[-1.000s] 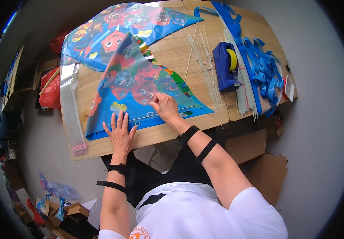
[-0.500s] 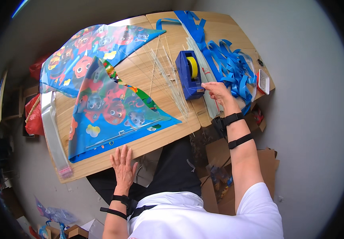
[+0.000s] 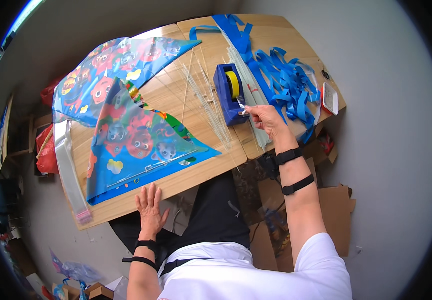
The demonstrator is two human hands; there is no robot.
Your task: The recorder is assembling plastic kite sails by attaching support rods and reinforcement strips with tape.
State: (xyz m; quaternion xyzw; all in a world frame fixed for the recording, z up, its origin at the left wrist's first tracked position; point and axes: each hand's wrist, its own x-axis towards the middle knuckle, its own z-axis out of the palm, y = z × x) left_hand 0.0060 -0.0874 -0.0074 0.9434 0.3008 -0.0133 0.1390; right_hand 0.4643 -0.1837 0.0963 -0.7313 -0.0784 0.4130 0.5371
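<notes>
My right hand (image 3: pixel 267 119) pinches the free end of clear tape (image 3: pixel 241 105) at the cutting edge of a dark blue tape dispenser (image 3: pixel 221 92). The dispenser's roll sits on a yellow core (image 3: pixel 233 84). Fingers spread, my left hand (image 3: pixel 149 207) rests at the table's near edge, just below a triangular blue plastic sheet (image 3: pixel 126 165) printed with cartoon animals. Along that sheet's lower edge lies a thin rod (image 3: pixel 152 169) with small clear fittings. A second printed sheet (image 3: pixel 88 75) lies behind it.
Thin clear rods (image 3: pixel 208 110) are scattered left of the dispenser; a white bundle (image 3: pixel 256 102) lies right of it. Blue ribbon (image 3: pixel 288 85) heaps farther right, beside a red-and-white tray (image 3: pixel 329 98). Clear plastic bags (image 3: pixel 69 170) lie along the table's left edge. Cardboard boxes (image 3: pixel 335 212) stand below.
The tape end shows more plainly between my right fingers, lifted at the dispenser's front. My left hand stays at the table edge. The whole view has shifted slightly.
</notes>
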